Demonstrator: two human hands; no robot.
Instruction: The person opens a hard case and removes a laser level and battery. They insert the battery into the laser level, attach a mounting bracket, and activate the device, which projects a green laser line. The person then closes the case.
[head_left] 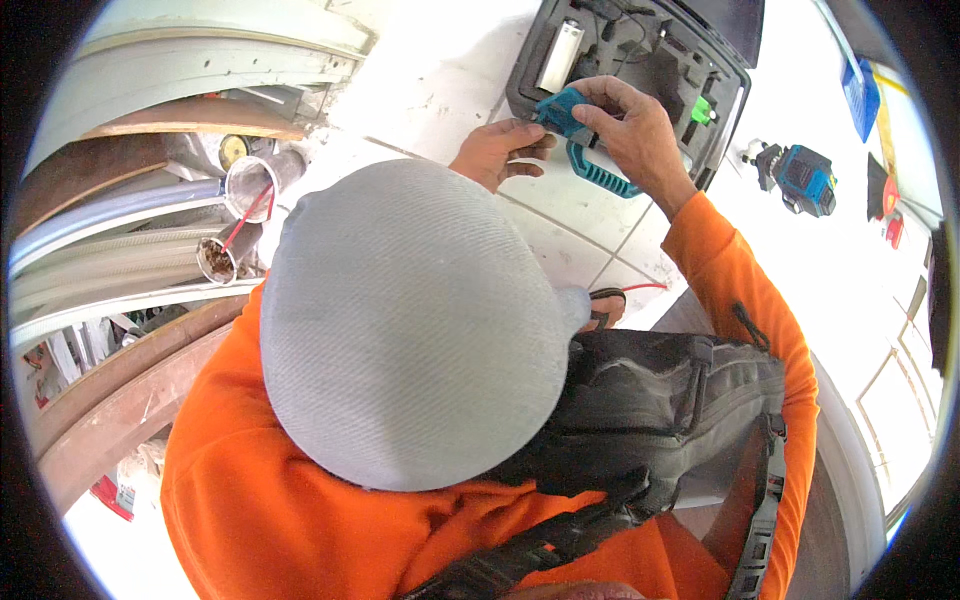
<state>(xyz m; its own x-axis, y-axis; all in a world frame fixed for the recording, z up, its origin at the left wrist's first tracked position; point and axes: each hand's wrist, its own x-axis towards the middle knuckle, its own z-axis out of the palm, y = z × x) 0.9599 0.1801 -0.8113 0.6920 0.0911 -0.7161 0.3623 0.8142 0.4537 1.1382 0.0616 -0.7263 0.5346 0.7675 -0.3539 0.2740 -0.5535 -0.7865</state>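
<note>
From the head view, looking down, I saw the person's right hand grasping a small teal plastic block, thumb and fingers closed on its right-hand end. The left hand was at the block's other end, thumb stretched toward it and the other fingers loosely curled; whether that hand gripped it too, I couldn't tell. So the block sat between the two hands, raised over the near left corner of an open black hard case.

The block's longer axis seemed to run sideways, from one hand to the other, tipped a little so the right end was farther from the person. Its darker, narrower end pointed left, at the left thumb; the finer detail there was too small to make out.

Just on the person's side of the block was the case's teal carrying handle. Inside the case, a silver-white box stood at the left, with a bright green piece over at the right. Off to the right of the case, a teal-and-black laser level lay on the white tiled floor.
</note>
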